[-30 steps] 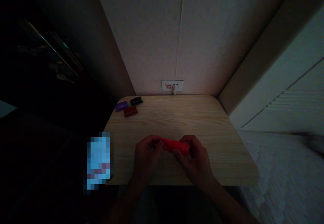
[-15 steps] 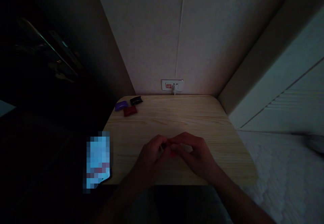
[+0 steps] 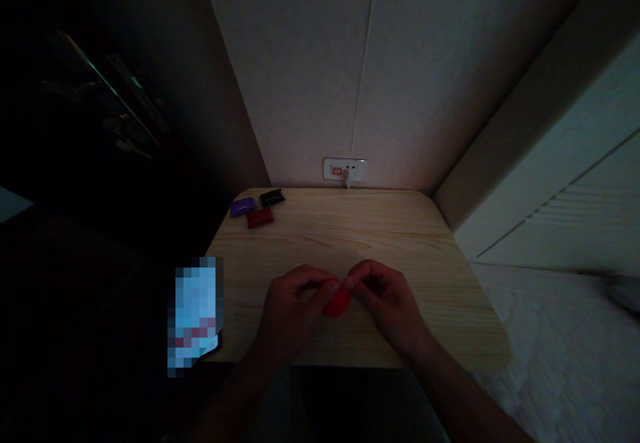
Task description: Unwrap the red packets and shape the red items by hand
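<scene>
Above the front half of the table, a small bright red rounded object [image 3: 337, 303] is held between my two hands. Its kind is not clear in the dim light. My left hand [image 3: 299, 296] pinches its upper left side between thumb and fingers. On the other side, the thumb and index finger of my right hand [image 3: 384, 295] close on its upper right edge. Fingers cover the top of the object. Toward the back left of the table lie three small pillow-shaped packets: purple [image 3: 243, 207], black [image 3: 273, 197] and dark red [image 3: 261, 217].
The pale wooden table [image 3: 400, 236] meets the wall at the back. A socket [image 3: 345, 169] with a plug is on that wall. A lit phone [image 3: 195, 313], blurred out, is at the left edge. White quilted bedding [image 3: 545, 323] lies right; a dark door handle [image 3: 105, 89] is left.
My hands have moved slightly apart, and more of the red object now shows below the fingertips. The view has shifted a little; the three packets stay in place.
</scene>
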Demonstrator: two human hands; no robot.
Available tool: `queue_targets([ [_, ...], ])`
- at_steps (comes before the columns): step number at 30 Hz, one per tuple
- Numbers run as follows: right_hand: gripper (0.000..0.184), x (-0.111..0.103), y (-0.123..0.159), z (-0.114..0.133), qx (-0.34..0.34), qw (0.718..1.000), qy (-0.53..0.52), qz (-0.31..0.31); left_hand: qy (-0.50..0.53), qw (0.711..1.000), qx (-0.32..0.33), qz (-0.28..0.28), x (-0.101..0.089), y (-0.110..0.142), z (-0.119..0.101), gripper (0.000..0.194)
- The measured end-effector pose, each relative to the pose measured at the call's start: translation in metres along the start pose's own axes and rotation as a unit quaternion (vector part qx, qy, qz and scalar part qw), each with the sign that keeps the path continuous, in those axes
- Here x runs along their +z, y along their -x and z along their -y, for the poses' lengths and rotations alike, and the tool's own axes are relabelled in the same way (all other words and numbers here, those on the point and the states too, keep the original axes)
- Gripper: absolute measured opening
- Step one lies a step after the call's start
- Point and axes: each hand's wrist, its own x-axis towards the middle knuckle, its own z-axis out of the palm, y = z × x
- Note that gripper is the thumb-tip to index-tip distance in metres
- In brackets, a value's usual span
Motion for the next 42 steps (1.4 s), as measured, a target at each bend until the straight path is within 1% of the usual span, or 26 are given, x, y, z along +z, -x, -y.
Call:
queue_targets([
  [2,0.030,-0.001,0.000,0.001,0.004,1.000,0.004,0.022,0.004,1.000,-0.003,0.014,-0.001,0.000,-0.002,0.011],
  [5,0.027,-0.008,-0.002,0.005,0.008,0.995,0.038,0.090,-0.013,0.999,0.000,0.034,-0.003,-0.001,-0.003,0.008],
  [7,0.026,-0.014,-0.006,0.011,-0.005,0.988,0.076,0.131,-0.035,0.999,0.002,0.040,-0.005,-0.002,-0.005,0.011],
  [9,0.027,-0.020,-0.011,0.017,-0.007,0.982,0.103,0.158,-0.068,0.996,0.012,0.049,-0.006,-0.004,-0.005,0.015],
  [11,0.029,-0.025,-0.015,0.022,0.009,0.975,0.126,0.183,-0.103,0.992,0.037,0.066,-0.006,-0.005,-0.005,0.019],
  [14,0.030,-0.028,-0.020,0.027,0.020,0.962,0.174,0.211,-0.141,0.981,0.098,0.091,-0.005,-0.005,-0.003,0.022],
  [16,0.026,-0.029,-0.021,0.028,-0.004,0.955,0.220,0.200,-0.148,0.976,0.132,0.093,-0.004,-0.006,0.000,0.024],
  [18,0.018,-0.028,-0.021,0.028,-0.044,0.947,0.267,0.173,-0.149,0.974,0.150,0.084,-0.003,-0.008,0.001,0.025],
  [21,0.010,-0.026,-0.021,0.025,-0.102,0.934,0.315,0.136,-0.144,0.977,0.145,0.057,0.000,-0.013,0.003,0.021],
  [23,0.011,-0.025,-0.021,0.024,-0.126,0.930,0.324,0.120,-0.132,0.982,0.133,0.036,0.001,-0.017,0.004,0.015],
  [25,0.017,-0.026,-0.022,0.023,-0.130,0.932,0.320,0.109,-0.110,0.987,0.115,0.022,0.001,-0.021,0.005,0.010],
  [28,0.025,-0.027,-0.022,0.023,-0.106,0.940,0.302,0.119,-0.077,0.994,0.080,0.019,0.001,-0.025,0.004,0.009],
  [31,0.023,-0.028,-0.021,0.026,-0.090,0.940,0.293,0.150,-0.076,0.994,0.075,0.037,0.000,-0.025,0.003,0.012],
  [33,0.021,-0.028,-0.020,0.026,-0.093,0.937,0.292,0.166,-0.068,0.994,0.068,0.055,-0.002,-0.024,0.004,0.021],
  [35,0.023,-0.028,-0.019,0.026,-0.097,0.937,0.290,0.170,-0.036,0.996,0.042,0.077,-0.006,-0.021,0.007,0.026],
  [37,0.025,-0.029,-0.018,0.024,-0.103,0.938,0.293,0.154,0.021,0.995,0.002,0.102,-0.009,-0.018,0.012,0.030],
  [38,0.025,-0.029,-0.017,0.022,-0.111,0.938,0.298,0.139,0.059,0.991,-0.021,0.118,-0.011,-0.015,0.015,0.037],
  [40,0.024,-0.029,-0.014,0.018,-0.132,0.936,0.311,0.099,0.115,0.980,-0.067,0.149,-0.013,-0.010,0.020,0.048],
  [42,0.023,-0.026,-0.011,0.013,-0.148,0.935,0.317,0.057,0.141,0.972,-0.088,0.164,-0.013,-0.006,0.024,0.051],
])
